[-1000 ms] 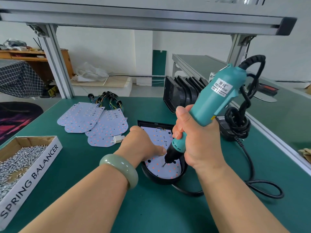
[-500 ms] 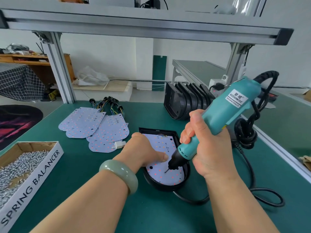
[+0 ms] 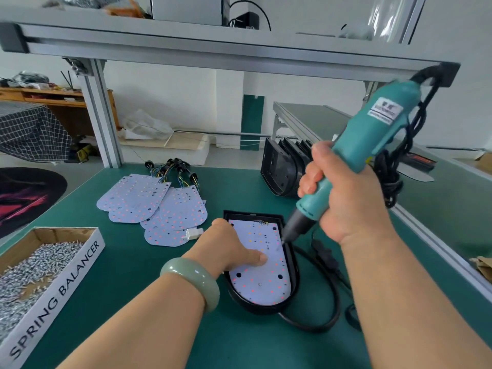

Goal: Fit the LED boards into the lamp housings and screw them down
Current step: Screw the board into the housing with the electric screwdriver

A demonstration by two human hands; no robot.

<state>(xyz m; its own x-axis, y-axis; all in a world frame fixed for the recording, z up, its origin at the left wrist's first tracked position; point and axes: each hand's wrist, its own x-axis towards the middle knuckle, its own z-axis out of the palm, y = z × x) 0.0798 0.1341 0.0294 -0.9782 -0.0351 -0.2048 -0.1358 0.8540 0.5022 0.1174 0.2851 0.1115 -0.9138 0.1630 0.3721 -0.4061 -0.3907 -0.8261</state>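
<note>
- LED board [image 3: 262, 272]: pale white, one end straight and the other rounded, dotted with small red and amber points and a few black holes. There is a small silvery dot near the rounded end.
- It sits inside a black lamp housing [image 3: 293, 265], whose rim shows all the way round it, with thin wires at the board's straight far end.
- The housing lies flat on the green worktop [image 3: 127, 265], about mid-width and towards the near edge, rounded end pointing at the person.
- The left hand [image 3: 229, 246] comes in from the housing's left side and rests on the board, thumb laid flat across its middle. The other fingers are tucked under, so I cannot tell whether they hold anything. There is a pale green bangle [image 3: 190, 280] on that wrist.
- The right hand [image 3: 351, 198] is wrapped tight round a teal electric screwdriver [image 3: 372, 134], which is tilted up and to the right. Its dark nose points down-left, and the bit reaches the board's right edge by the housing wall.
- The hands are apart, with the board between them.
- A black cable [image 3: 332, 296] loops on the worktop just right of the housing.
- Loose LED boards [image 3: 159, 206] are fanned out beyond the housing to its left, their wire tails towards the far edge.
- More black housings [image 3: 282, 169] stand on edge in a row towards the far right.
- A cardboard box of screws [image 3: 34, 265] sits at the near left edge.
</note>
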